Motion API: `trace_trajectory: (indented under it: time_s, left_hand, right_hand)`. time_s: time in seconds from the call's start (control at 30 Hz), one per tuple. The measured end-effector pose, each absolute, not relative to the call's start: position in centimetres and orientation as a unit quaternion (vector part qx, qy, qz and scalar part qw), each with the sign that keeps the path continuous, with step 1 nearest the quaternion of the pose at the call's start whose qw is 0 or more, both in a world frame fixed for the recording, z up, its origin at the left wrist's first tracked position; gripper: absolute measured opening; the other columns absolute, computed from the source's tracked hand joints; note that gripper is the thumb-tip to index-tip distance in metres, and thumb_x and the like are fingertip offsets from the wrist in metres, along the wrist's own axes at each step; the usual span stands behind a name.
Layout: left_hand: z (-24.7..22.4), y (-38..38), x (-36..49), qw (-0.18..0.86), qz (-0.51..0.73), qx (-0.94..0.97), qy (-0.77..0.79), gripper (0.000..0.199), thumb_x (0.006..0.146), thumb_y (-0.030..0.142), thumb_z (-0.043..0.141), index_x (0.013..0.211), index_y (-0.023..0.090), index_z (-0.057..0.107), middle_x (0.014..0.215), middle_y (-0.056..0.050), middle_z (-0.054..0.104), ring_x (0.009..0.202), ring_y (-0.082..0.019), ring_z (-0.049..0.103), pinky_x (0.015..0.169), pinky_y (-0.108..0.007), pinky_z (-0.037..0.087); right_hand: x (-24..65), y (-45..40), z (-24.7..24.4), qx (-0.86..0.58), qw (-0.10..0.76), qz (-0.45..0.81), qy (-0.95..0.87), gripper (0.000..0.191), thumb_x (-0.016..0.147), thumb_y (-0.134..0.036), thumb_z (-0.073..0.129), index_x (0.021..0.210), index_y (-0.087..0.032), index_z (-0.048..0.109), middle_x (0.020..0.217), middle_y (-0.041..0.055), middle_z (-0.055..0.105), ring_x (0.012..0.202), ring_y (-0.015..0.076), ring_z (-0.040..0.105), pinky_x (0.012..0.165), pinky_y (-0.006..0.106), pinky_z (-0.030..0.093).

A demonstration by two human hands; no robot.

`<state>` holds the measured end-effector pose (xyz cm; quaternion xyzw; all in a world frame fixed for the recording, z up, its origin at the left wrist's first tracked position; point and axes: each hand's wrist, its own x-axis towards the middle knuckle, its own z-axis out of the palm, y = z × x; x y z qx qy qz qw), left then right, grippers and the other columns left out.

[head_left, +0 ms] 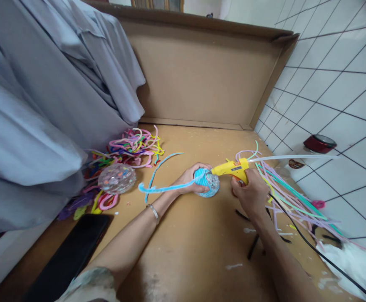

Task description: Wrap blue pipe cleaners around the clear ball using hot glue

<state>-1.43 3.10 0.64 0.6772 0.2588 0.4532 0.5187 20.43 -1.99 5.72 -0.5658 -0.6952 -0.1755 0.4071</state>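
Observation:
My left hand (191,178) is closed around a clear, bumpy ball (213,184) near the middle of the table. Blue pipe cleaner (201,177) covers part of that ball in rows, and its loose end stretches out to the left over my wrist. In my right hand (251,189) is a yellow hot glue gun (231,167), gripped by its handle. Its nozzle meets the ball at the edge of the blue rows. A long translucent glue stick (293,157) sticks out of the gun's back.
Left of my hands lie a second clear ball (117,178), tangled coloured pipe cleaners (135,147) and a black phone (72,251). Straight pipe cleaners (296,197), a red-lidded jar (312,151) and the gun's black cord (309,241) are at right. A cardboard wall (198,75) stands behind.

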Motion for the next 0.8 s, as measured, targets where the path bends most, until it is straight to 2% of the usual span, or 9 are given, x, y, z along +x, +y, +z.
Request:
trace_trajectory:
  time_s: [0.8]
  left_hand:
    - [0.68, 3.05, -1.36, 0.526, 0.453, 0.671, 0.260, 0.067, 0.051, 0.029, 0.087, 0.110, 0.020, 0.057, 0.127, -0.010, 0.059, 0.118, -0.027, 0.056, 0.103, -0.041, 0.042]
  right_hand:
    - [20.41, -1.90, 5.65, -0.564, 0.421, -0.156, -0.693, 0.010, 0.075, -0.025, 0.057, 0.073, -0.023, 0.047, 0.069, 0.0010, 0.055, 0.064, 0.0174, 0.048, 0.058, 0.029, 0.036]
